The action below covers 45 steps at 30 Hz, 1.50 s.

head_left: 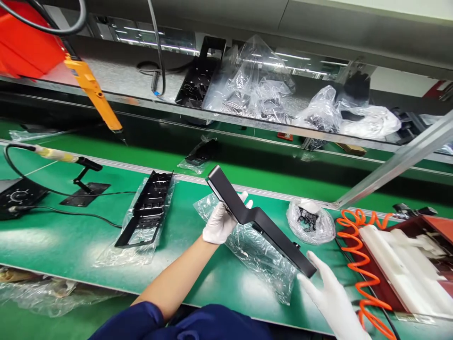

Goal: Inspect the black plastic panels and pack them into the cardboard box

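Note:
A bent black plastic housing point(244, 215) is held up over the green bench, tilted down to the right. My left hand point(221, 222), in a white glove, grips its upper-left section from beneath. My right hand point(329, 293), also gloved, has thumb and fingers on either side of the housing's lower-right end. Below the housing lies a clear plastic bag point(247, 250). Left of my arm, an open black plastic frame point(150, 208) with inner ribs rests on another clear bag. Right of the housing, small black parts point(307, 220) sit in a clear bag.
An orange electric screwdriver point(94, 94) hangs at upper left. A soldering iron stand point(87, 191) and black control box point(19, 196) stand on the bench. A coiled orange air hose point(354, 250) runs beside a red bin point(392, 283) with white foam. Bagged parts point(258, 89) crowd the shelf.

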Each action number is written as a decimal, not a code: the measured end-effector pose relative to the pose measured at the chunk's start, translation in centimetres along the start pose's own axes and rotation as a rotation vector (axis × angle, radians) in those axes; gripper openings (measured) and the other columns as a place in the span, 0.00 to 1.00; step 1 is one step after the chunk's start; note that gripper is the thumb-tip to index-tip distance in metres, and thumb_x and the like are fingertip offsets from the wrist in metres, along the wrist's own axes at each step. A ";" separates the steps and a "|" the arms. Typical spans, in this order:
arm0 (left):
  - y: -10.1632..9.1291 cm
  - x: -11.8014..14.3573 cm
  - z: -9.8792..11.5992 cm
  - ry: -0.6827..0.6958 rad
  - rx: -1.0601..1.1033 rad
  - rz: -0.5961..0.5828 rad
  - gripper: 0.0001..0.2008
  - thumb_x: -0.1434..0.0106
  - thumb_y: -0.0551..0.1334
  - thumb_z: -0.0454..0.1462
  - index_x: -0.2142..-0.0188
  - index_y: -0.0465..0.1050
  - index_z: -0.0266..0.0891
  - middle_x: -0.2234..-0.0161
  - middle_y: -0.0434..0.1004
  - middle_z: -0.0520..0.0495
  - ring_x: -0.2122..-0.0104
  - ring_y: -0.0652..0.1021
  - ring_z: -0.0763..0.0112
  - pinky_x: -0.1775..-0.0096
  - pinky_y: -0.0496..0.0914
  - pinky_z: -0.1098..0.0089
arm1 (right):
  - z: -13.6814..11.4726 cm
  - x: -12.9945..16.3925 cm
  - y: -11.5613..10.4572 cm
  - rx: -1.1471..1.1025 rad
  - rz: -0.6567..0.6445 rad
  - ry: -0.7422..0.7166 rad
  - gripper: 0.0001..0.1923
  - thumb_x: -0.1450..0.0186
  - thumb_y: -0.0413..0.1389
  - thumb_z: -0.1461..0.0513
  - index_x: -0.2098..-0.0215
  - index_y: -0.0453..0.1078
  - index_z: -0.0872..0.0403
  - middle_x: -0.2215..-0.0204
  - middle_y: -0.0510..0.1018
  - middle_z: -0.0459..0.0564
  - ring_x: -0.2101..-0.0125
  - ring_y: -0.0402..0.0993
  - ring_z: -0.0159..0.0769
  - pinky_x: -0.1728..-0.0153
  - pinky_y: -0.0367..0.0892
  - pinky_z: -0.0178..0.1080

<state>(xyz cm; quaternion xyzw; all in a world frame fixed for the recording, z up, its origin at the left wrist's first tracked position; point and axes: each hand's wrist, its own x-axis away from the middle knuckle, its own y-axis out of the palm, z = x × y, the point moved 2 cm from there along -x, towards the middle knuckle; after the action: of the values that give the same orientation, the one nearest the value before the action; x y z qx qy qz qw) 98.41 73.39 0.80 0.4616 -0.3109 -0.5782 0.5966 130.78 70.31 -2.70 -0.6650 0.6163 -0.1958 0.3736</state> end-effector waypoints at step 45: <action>4.2 -2.4 -1.1 0.085 -0.166 -0.097 0.22 0.52 0.75 0.49 0.60 0.80 0.43 0.52 0.79 0.45 0.41 0.69 0.50 0.39 0.62 0.45 | -0.5 1.8 1.5 -0.923 0.123 0.412 0.26 0.44 0.65 0.48 0.51 0.72 0.48 0.57 0.80 0.49 0.63 0.79 0.40 0.56 0.77 0.41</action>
<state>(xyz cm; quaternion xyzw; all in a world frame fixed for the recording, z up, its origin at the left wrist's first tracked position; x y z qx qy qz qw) 100.74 75.51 4.63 0.4491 -0.2135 -0.6101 0.6169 129.71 68.50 -3.85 -0.6710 0.7374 -0.0080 -0.0773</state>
